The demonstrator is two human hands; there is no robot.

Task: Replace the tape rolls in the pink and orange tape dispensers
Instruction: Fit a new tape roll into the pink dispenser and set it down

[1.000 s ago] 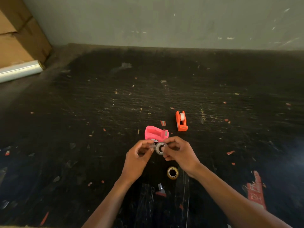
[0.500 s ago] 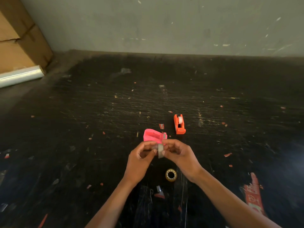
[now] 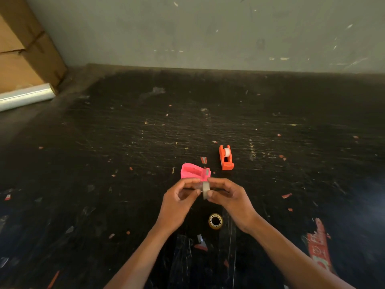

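Two hands, our left hand (image 3: 177, 202) and right hand (image 3: 231, 198), pinch one small tape roll (image 3: 205, 190) on edge, just above the pink dispenser (image 3: 192, 171). We should find the loose end, then drop it in straight. Orange dispenser (image 3: 226, 158) waits nearby on the table (image 3: 104, 163). Another roll (image 3: 215, 221) lies below, clear of us.

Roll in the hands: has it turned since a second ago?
Yes. The roll showed its open core a second ago; now it sits edge-on between both hands, in front of the pink dispenser, which hasn't shifted.
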